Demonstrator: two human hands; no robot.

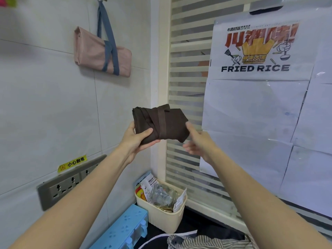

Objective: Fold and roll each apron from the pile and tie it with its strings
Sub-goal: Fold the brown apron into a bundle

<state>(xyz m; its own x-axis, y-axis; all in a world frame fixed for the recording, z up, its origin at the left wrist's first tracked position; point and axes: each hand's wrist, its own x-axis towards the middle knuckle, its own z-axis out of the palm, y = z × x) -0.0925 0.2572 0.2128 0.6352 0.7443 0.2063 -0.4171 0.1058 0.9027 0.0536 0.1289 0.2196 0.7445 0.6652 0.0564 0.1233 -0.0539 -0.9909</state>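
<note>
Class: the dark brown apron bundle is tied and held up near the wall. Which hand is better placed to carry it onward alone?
Probably the left hand: its thumb and fingers wrap the dark brown rolled fabric apron bundle. The right hand only touches the bundle's end with its fingertips.

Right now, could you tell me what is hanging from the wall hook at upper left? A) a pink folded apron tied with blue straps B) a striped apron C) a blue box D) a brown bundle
A: the pink folded apron hangs on the tiled wall by its blue straps.
</note>
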